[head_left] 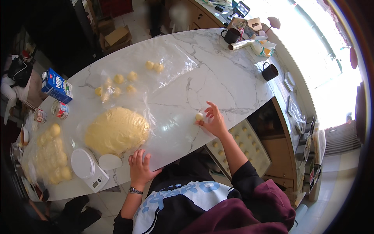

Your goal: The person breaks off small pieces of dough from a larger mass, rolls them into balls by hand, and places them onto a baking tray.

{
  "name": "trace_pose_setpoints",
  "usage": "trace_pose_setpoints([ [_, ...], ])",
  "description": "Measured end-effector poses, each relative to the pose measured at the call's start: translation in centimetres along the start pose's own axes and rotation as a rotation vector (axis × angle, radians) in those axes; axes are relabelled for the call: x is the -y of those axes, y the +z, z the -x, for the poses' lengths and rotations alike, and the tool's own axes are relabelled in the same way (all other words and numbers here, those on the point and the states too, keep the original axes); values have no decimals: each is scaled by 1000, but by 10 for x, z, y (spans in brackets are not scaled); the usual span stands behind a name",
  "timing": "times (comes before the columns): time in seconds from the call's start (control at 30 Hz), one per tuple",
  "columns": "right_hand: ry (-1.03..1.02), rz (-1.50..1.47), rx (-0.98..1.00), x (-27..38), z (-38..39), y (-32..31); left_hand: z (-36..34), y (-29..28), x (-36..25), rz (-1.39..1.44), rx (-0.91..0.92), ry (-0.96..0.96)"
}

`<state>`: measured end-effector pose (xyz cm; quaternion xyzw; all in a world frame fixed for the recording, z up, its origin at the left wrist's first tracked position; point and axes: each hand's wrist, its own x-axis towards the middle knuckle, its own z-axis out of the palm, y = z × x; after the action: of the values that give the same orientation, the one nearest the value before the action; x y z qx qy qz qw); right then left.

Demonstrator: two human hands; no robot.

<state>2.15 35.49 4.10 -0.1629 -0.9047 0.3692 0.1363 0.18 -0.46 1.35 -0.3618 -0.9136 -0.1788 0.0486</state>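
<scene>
My right hand (215, 123) is over the marble-patterned counter, fingers apart and curved around a small pale dough ball (199, 117). The ball lies beside the thumb; whether the thumb touches it is hard to tell. At the counter's near edge my left hand (140, 168) rests with its fingers spread, holding nothing. Just beyond it is a large yellow dough mass (117, 130) under clear plastic. A white round scraper (110, 161) and a white kitchen scale (83, 164) are left of that hand. Several dough balls (131, 76) sit on and under plastic farther back.
A tray (256, 146) of small dough balls sits below the counter edge by my right forearm. Plastic-covered dough balls (54, 156), two small tins (60, 109) and a blue milk carton (57, 86) stand left. Dark mugs (270, 72) stand right. Another person (70, 214) is partly visible lower left.
</scene>
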Motion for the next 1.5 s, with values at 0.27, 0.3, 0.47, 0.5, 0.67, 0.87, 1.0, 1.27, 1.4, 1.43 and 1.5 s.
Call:
trace_pose_setpoints([
  [0.27, -163, -237, 265, 12, 5, 36, 4, -3, 0, -21, -23, -18],
  [0.3, -184, -229, 238, -2, 14, 22, 1, -2, -2, -6, -32, -9],
  [0.47, -172, 68, -148, -39, -38, 8, 0, 1, -7, 0, -6, 3],
  [0.5, -138, 0, -163, -26, -52, 21, -4, 1, -8, 9, -15, -1],
  [0.67, -44, -170, -44, 12, 2, 32, 4, -2, -2, -4, -12, -36],
  [0.87, -9, -198, -13, -23, 16, -1, -4, 5, -1, -82, -40, 20],
  [1.0, -49, -429, -55, -36, 42, -27, -5, 13, 2, -110, -43, 37],
  [1.27, 942, -1117, -635, -271, 318, -22, 2, 14, 20, -309, -38, 114],
  [1.4, 1335, -385, -807, -341, 412, -41, 2, 14, 31, -371, 4, 170],
  [1.43, 1339, -355, -841, -350, 424, -45, 1, 15, 28, -405, 8, 187],
  [1.5, 1330, -308, -920, -364, 436, -44, -7, 12, 34, -444, 20, 213],
])
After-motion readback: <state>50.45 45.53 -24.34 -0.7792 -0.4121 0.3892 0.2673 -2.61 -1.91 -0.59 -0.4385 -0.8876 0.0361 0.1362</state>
